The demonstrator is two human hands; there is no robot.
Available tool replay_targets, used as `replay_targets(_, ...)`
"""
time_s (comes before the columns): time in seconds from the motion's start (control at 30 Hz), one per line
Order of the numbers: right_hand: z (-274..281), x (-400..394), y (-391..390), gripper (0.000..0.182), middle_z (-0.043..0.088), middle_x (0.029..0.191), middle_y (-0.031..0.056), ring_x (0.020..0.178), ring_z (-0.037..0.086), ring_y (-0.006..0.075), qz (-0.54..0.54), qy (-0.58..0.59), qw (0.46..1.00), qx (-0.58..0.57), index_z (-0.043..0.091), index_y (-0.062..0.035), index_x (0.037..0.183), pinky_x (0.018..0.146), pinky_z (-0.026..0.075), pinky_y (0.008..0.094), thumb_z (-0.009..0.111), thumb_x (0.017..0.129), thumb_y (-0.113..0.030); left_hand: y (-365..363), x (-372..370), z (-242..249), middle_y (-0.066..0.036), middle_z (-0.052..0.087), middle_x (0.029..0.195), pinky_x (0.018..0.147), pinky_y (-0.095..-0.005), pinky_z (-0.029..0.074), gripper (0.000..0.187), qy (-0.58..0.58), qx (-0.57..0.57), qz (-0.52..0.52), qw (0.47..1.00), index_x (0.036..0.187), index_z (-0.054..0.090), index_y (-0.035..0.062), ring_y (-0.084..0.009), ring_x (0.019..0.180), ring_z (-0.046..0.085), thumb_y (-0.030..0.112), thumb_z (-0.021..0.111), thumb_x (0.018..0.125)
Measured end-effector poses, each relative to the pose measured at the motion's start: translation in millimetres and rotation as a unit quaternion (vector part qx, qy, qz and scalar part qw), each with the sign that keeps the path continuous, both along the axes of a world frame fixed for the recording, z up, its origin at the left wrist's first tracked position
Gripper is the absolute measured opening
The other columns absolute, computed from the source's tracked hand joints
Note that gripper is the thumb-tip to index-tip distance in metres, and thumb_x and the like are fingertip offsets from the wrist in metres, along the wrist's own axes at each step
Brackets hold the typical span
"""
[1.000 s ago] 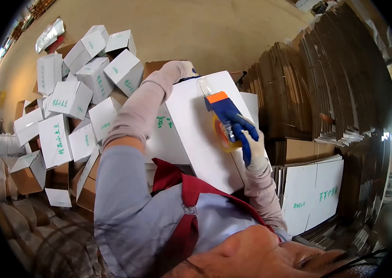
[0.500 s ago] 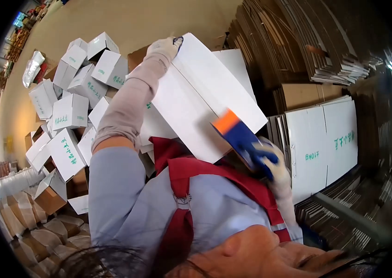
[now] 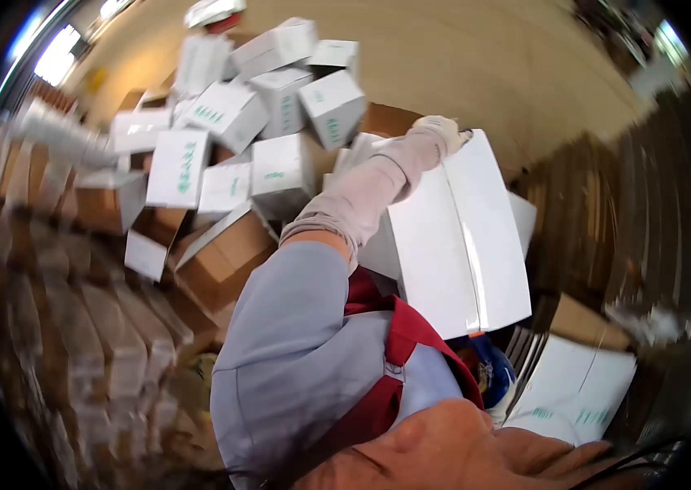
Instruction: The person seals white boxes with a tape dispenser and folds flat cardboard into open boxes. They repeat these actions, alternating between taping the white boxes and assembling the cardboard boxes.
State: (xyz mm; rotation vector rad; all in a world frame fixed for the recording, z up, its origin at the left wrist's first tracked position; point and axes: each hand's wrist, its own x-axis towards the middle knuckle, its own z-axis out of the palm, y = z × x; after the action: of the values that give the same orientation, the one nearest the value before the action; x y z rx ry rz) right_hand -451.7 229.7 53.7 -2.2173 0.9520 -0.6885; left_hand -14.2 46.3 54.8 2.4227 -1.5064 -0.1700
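Note:
A long white cardboard box [image 3: 452, 245] lies in front of my body with its flaps closed. A shiny strip of clear tape [image 3: 470, 261] runs along its middle seam. My left hand [image 3: 439, 137], in a pale glove, grips the box's far end with the fingers curled at the edge. Low at the near end, my right hand [image 3: 505, 400] is mostly hidden beside my apron strap. It holds a blue and orange tape dispenser [image 3: 492, 369], only partly visible below the box's near edge.
White boxes with green print [image 3: 178, 167] are piled to the left, some open [image 3: 227, 249]. Stacks of flattened brown cardboard [image 3: 648, 220] stand at the right, with flat white cartons [image 3: 578, 384] nearer me. Wrapped bundles [image 3: 76, 327] line the lower left.
The tape dispenser has moved from the box's top down past its near end, and tape now shows along the seam. My left hand stays at the far end. The view has turned.

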Motion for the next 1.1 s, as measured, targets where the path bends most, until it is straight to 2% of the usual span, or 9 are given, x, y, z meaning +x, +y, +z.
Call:
replay_targets(0.17,36.1,107.8,-55.7,0.035,0.066,0.097,0.0163,0.089,0.064,0.0269,0.066,-0.064,0.984,0.151,0.063,0.0016,0.107,0.08,0.049,0.0316,0.06,0.073,-0.005,101.5,186.5,1.7,-0.004,0.063,0.078,0.067,-0.0335,0.051,0.021,-0.487,-0.151,0.136,0.849,0.088,0.064,0.0103,-0.0259,0.074,0.062,0.014,0.043,0.089)
replay_targets(0.23,70.7,181.9,-48.9,0.031,0.064,0.102,0.012,0.09,0.061,0.0204,0.153,-0.291,0.852,0.407,0.06,0.0085,0.106,0.082,0.048,0.0316,0.05,0.083,-0.009,196.1,101.2,193.0,-0.001,0.06,0.085,0.066,-0.0311,0.048,0.02,-0.358,0.14,0.126,0.915,0.1,0.06,0.0081,-0.0191,0.083,0.057,0.005,0.054,0.082)
replay_targets(0.43,55.4,245.4,-62.8,0.031,0.064,0.102,0.0162,0.089,0.062,0.0266,0.322,-0.118,0.912,0.223,0.063,-0.0029,0.107,0.082,0.048,0.0322,0.052,0.08,-0.011,247.7,-62.6,221.2,-0.007,0.06,0.088,0.069,-0.0305,0.048,0.03,0.028,-0.483,-0.434,0.76,0.086,0.06,0.0075,-0.0192,0.076,0.058,0.02,0.061,0.059)
replay_targets(0.53,-0.6,208.1,-56.3,0.031,0.064,0.106,0.0154,0.095,0.062,0.0245,0.17,-0.109,0.906,0.371,0.064,-0.0042,0.109,0.087,0.046,0.0321,0.052,0.081,-0.011,243.8,-63.1,223.9,-0.008,0.06,0.088,0.069,-0.031,0.048,0.038,0.092,-0.377,-0.486,0.783,0.085,0.061,0.007,-0.0191,0.079,0.059,0.021,0.057,0.05)
replay_targets(0.8,-40.0,77.1,-2.5,0.033,0.063,0.108,0.0124,0.098,0.06,0.0207,-0.003,-0.023,0.926,0.377,0.059,-0.0026,0.114,0.09,0.045,0.0303,0.053,0.083,-0.007,194.0,-36.4,160.4,-0.009,0.063,0.103,0.077,-0.0319,0.054,0.03,0.111,-0.432,-0.529,0.722,0.102,0.061,0.0008,-0.0189,0.087,0.063,0.005,0.066,0.073)
replay_targets(0.87,-40.4,60.9,24.8,0.036,0.06,0.112,0.0114,0.101,0.058,0.0197,-0.065,-0.15,0.821,0.548,0.057,-0.0003,0.117,0.092,0.043,0.0303,0.053,0.082,-0.005,163.2,-36.6,103.7,-0.012,0.063,0.101,0.081,-0.0343,0.051,0.032,0.505,-0.176,-0.296,0.791,0.105,0.059,0.0012,-0.024,0.088,0.062,0.001,0.064,0.073)
replay_targets(0.9,-33.9,57.7,33.1,0.036,0.06,0.112,0.0114,0.101,0.058,0.0197,-0.08,-0.156,0.819,0.547,0.057,-0.0003,0.117,0.092,0.043,0.0303,0.053,0.082,-0.005,109.4,-41.2,95.9,-0.014,0.061,0.103,0.087,-0.0369,0.046,0.03,0.119,-0.381,-0.331,0.855,0.104,0.06,0.0044,-0.0284,0.097,0.059,0.004,0.065,0.074)
replay_targets(0.97,-16.0,55.2,46.6,0.04,0.058,0.115,0.0102,0.105,0.056,0.0181,-0.127,-0.129,0.848,0.498,0.054,0.0009,0.121,0.095,0.041,0.0299,0.054,0.08,-0.004,-2.5,-26.8,-40.5,-0.016,0.05,0.125,0.097,-0.046,0.035,0.046,0.148,-0.3,-0.284,0.898,0.117,0.053,0.01,-0.0342,0.117,0.045,0.027,0.067,0.077)
replay_targets(1.1,-31.1,32.7,86.3,0.042,0.059,0.115,0.0103,0.106,0.055,0.0176,-0.263,-0.131,0.852,0.434,0.052,0.0017,0.122,0.096,0.04,0.0294,0.052,0.08,0.002,-47.2,-22.8,-181.3,-0.011,0.02,0.149,0.109,-0.0519,0.017,0.097,-0.07,0.243,-0.214,0.944,0.144,0.02,0.0172,-0.0309,0.137,0.018,0.053,0.069,0.069)
